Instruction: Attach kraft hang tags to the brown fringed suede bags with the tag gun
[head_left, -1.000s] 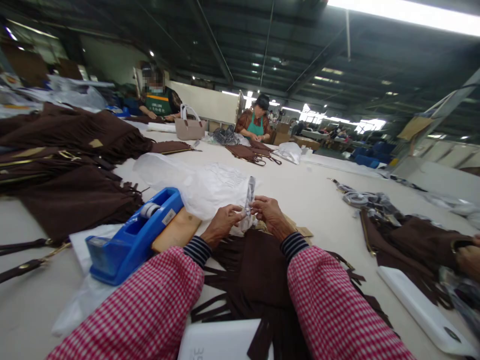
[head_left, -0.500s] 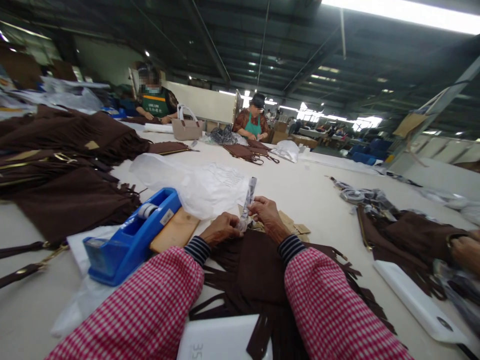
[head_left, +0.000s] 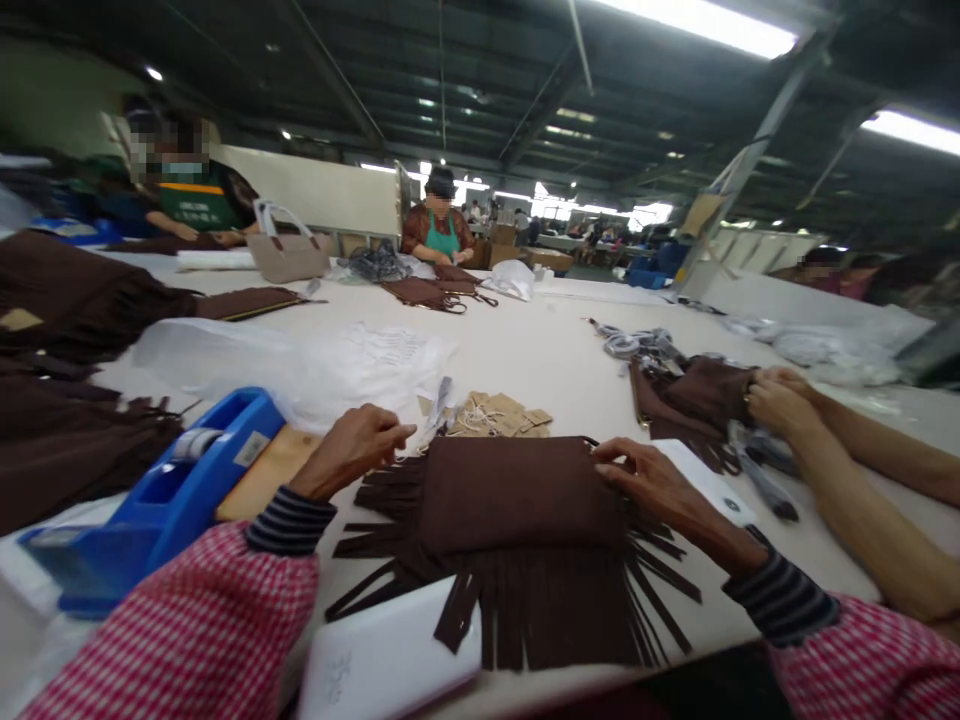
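Having moved apart, left hand hangs loose-fingered and empty, right hand, pinching or not I can't tell, at a matte brown fringed bag, long axis crosswise, bottom fringe facing me.

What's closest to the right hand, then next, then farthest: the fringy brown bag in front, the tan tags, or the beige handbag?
From the right hand, in the head view:
1. Fringed brown bag: right by the hand, to its left.
2. Tan tags: just beyond the bag.
3. Beige handbag: far off, at the back left.
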